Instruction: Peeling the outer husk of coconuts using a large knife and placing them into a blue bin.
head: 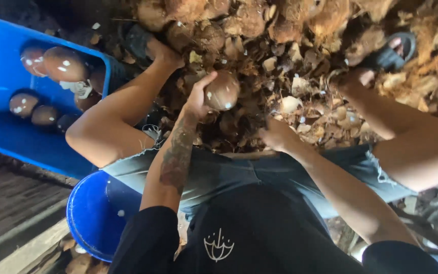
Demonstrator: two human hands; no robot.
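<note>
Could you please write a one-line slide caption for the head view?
Left hand holds a coconut above husk scraps, beside a blue crate.

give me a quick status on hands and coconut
Left hand grips brown coconut. Right hand low, contents unclear. Husk pile ahead, blue crate at left.

1. One view only, from a camera on the person's head.
2. It faces steeply down over the black shirt [249,233] and lap toward the husk pile [300,61] ahead.
3. It sits close: forearms and knees fill the frame.
4. A blue tub [6,76] and blue bucket [92,213] lie at the left edge.
</note>
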